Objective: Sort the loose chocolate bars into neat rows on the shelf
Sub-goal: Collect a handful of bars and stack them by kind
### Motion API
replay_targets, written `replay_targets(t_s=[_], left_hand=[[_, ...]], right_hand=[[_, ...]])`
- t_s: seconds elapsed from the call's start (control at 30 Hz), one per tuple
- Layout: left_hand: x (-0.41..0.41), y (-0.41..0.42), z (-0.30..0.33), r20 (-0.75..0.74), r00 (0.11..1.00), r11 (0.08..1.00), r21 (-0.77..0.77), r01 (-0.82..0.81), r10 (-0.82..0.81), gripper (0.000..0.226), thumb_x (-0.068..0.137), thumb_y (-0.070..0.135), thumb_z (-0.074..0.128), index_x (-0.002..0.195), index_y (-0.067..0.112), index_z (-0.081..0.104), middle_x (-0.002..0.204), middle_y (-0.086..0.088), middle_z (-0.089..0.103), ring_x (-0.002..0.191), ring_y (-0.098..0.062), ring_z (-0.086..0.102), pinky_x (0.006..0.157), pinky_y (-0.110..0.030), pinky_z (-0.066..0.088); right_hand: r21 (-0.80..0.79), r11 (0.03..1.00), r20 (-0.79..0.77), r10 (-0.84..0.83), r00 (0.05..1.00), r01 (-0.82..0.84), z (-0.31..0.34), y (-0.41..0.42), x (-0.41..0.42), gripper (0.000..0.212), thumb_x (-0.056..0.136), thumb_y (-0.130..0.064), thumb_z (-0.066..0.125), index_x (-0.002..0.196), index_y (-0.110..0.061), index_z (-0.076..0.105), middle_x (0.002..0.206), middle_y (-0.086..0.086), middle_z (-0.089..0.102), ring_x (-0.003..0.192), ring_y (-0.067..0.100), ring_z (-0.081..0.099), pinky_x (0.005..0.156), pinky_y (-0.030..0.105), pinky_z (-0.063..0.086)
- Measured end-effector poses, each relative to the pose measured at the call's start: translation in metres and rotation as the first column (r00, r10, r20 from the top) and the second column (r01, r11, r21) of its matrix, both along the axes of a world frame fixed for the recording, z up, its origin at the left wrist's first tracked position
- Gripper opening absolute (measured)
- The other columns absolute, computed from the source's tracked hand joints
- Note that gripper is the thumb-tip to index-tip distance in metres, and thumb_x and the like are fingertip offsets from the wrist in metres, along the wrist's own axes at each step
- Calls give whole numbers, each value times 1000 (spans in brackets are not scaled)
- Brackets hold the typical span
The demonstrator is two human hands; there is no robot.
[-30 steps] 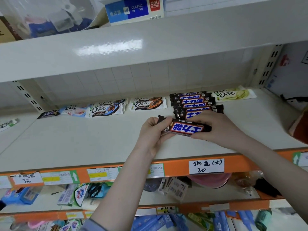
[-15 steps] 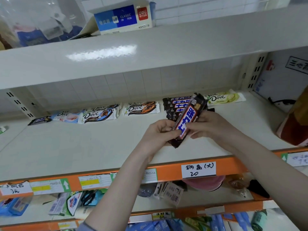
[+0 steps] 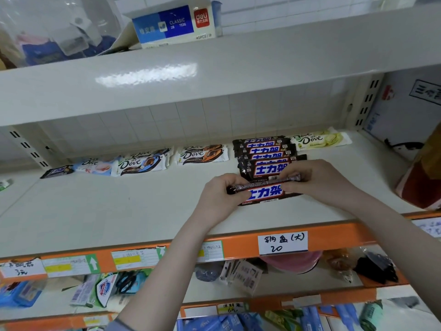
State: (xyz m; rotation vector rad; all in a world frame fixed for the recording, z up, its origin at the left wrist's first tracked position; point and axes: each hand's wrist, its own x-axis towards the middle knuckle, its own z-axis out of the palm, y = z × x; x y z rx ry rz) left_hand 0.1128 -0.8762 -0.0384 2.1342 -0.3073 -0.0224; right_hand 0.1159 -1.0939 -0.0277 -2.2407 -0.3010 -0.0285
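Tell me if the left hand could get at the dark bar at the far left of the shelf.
Probably yes: bare shelf lies between the left hand and that dark bar, but the hand must first release the bar it holds.

Both forearms reach up and forward, converging toward twelve o'clock. The left hand [image 3: 220, 194] curls its fingers in a grip. The right hand [image 3: 315, 180] pinches likewise, knuckles up.

Bare forearms, grey-blue sleeve edge [image 3: 119, 324] at left elbow
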Motion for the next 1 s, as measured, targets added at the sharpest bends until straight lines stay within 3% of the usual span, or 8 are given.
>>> replay_targets(t_s=[0.07,0.17,0.27,0.37,0.47,0.73,0.83,1.0], left_hand=[[-4,-4,-3,181,980,985,132,-111,86,14,84,17,66,97,20,63,95,5,64,77,-2,55,63,-10,38],[-11,-7,-13,474,862,892,290,-348,182,29,81,18,67,109,12,61,100,-6,64,87,-23,58,71,-29,43],[-14,-10,-25,614,774,816,362,-452,156,27,69,16,73,94,9,65,82,-9,64,71,-31,60,57,-33,47],[-15,-9,-31,574,803,785,421,-455,158,24,68,20,72,89,10,66,76,-8,64,67,-30,60,56,-31,48],[-17,-9,-34,498,849,774,464,-431,175,25,70,23,68,92,11,68,80,-8,66,72,-31,62,60,-33,50],[-21,-13,-30,434,872,783,451,-428,227,31,88,29,53,116,16,60,109,-6,61,103,-26,53,85,-34,41],[-20,-15,-29,414,876,782,448,-432,247,32,88,29,53,116,16,59,109,-6,61,104,-26,52,86,-34,39],[-21,-15,-29,389,882,772,462,-438,267,32,88,30,53,117,17,58,110,-5,60,105,-26,51,88,-34,39]], right_hand=[[8,1000,27,-19,999,18,-1,0,1,14,77,-19,71,81,-32,68,88,-11,68,89,12,61,82,37,49],[-9,998,64,-66,996,67,-4,-4,8,12,78,-17,70,83,-27,68,89,-7,68,90,13,61,83,36,48],[-27,995,73,-92,993,94,-8,-7,16,11,78,-16,70,84,-24,69,90,-3,68,91,16,60,82,36,47],[-31,990,105,-136,985,140,-13,-6,22,10,80,-16,68,87,-23,68,91,-4,65,91,14,56,73,26,42],[-75,982,172,-161,972,176,-18,-6,28,10,81,-18,66,89,-23,69,93,-2,63,91,14,53,73,28,38],[-307,943,256,-49,965,129,-24,-20,40,13,88,-25,58,96,-22,68,89,6,60,87,19,47,66,29,29],[-353,929,200,-41,979,111,-21,-24,45,16,89,-26,56,100,-22,68,92,6,60,91,21,50,70,31,34],[-400,904,384,16,923,150,-18,-13,38,32,87,-14,59,118,-18,62,109,5,60,105,24,50,87,33,36]])
